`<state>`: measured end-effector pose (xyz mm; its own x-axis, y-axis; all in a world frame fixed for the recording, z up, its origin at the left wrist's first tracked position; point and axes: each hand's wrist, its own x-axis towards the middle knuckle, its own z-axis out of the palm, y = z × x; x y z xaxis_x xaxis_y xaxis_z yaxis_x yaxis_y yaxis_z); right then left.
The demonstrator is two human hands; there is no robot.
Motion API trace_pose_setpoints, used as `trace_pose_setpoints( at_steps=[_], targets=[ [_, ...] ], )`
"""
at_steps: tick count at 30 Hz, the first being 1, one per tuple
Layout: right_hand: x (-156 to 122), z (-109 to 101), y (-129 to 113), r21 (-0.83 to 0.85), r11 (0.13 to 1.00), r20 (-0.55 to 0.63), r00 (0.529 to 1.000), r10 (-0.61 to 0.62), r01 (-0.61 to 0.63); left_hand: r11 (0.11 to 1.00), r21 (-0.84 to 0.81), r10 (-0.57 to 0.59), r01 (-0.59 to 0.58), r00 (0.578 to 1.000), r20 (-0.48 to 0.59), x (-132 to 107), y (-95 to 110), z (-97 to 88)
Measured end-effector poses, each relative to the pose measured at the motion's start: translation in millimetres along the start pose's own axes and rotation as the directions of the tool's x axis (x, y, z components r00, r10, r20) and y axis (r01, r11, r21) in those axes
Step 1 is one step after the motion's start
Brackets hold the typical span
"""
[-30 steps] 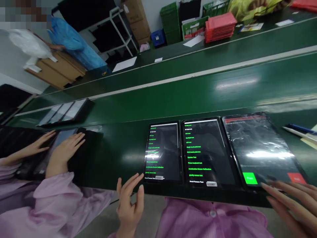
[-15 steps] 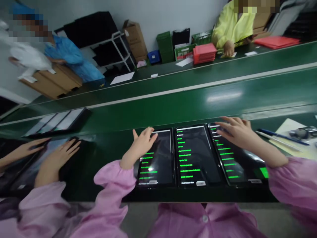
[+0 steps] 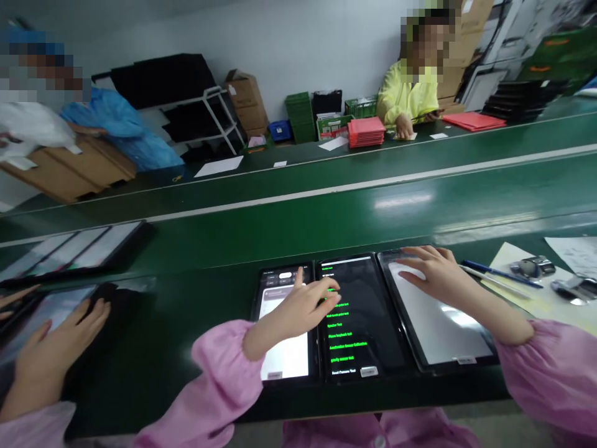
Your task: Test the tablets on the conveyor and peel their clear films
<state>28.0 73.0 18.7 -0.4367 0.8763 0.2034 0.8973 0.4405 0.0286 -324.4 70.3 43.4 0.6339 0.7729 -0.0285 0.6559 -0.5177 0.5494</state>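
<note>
Three black-framed tablets lie side by side in front of me on the green bench. The left tablet (image 3: 286,354) shows a white screen with a dark panel at its top. Green lines of text on black fill the middle tablet (image 3: 373,336). A plain pale screen shows on the right tablet (image 3: 443,330). My left hand (image 3: 303,305), fingers apart, is over the left and middle tablets; whether it touches glass I cannot tell. Spread fingers of my right hand (image 3: 431,270) are over the upper part of the right tablet. Neither hand holds anything.
At my right lie pens (image 3: 504,274), papers (image 3: 569,255) and metal clip-like objects (image 3: 534,267). A co-worker's hand (image 3: 60,342) is over another tablet at left, below a row of tablets (image 3: 79,249). Across the bench are red stacks (image 3: 366,132) and two people.
My left hand has moved right, from the left tablet toward the middle one. Green text has given way to white on the left tablet and a pale screen on the right one.
</note>
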Motion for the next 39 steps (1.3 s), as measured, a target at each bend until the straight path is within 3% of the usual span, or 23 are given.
trace_pose_setpoints(
  at_steps=[2,5,9,13,16,20,23,26,39],
  targets=[
    [5,5,-1,0.005,1.000,-0.011,1.000,0.003,-0.003,0.997,-0.056,-0.052,0.046,0.994,-0.101,-24,-17,-13.6],
    [11,11,-4,0.030,0.999,-0.035,0.999,-0.023,0.024,0.968,-0.035,-0.249,0.249,0.929,-0.273,-50,-45,-33.5],
    [11,20,2,0.074,0.994,-0.087,0.994,-0.070,0.076,0.917,0.009,-0.373,0.399,0.866,-0.334,-70,-71,-39.1],
    [11,26,17,0.064,0.992,-0.131,0.986,-0.100,0.109,0.911,0.050,-0.370,0.410,0.864,-0.340,-73,-81,-26.9],
    [16,19,11,0.013,0.994,-0.129,0.986,-0.101,0.104,0.915,0.082,-0.346,0.396,0.871,-0.349,-71,-85,-19.9],
    [38,9,-37,0.024,0.987,-0.050,0.987,-0.155,0.156,0.920,0.121,-0.308,0.373,0.878,-0.367,-68,-91,-16.3],
    [60,15,-79,0.069,0.975,-0.017,0.978,-0.210,0.210,0.919,0.160,-0.279,0.361,0.880,-0.384,-70,-94,-14.2],
    [76,25,-103,0.102,0.968,0.002,0.973,-0.231,0.230,0.914,0.192,-0.261,0.357,0.881,-0.393,-72,-96,-12.0],
    [80,30,-108,0.144,0.973,0.055,0.981,-0.189,0.179,0.904,0.220,-0.270,0.366,0.889,-0.369,-74,-102,-11.7]
  ],
)
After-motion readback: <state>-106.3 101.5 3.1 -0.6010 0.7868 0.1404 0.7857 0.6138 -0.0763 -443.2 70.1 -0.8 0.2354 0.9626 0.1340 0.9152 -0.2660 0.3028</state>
